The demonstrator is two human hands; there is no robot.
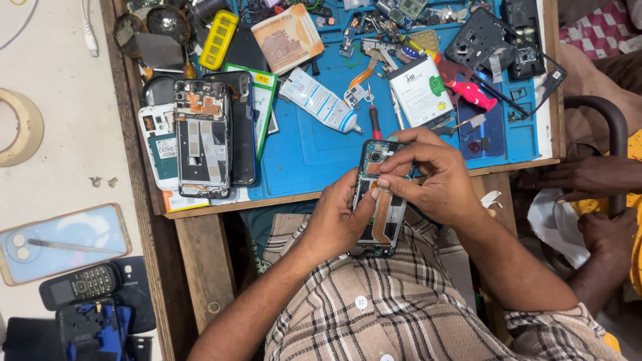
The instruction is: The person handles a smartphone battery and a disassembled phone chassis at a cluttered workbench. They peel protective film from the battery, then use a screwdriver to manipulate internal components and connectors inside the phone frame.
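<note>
Blue mat [314,157] edge behind; left hand [338,220] and right hand [431,177] grip opened phone [379,200]

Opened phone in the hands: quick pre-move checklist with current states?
1. Opened phone held by both hands: ok.
2. Left hand grips its lower side: ok.
3. Right hand fingertips pinch at mid-board: ok.
4. Orange flex cable seated: cannot tell.
5. Red-handled screwdriver close by on blue mat: ok.
6. Phone supported by the mat: not ok, it is held past the table edge over the lap.
</note>
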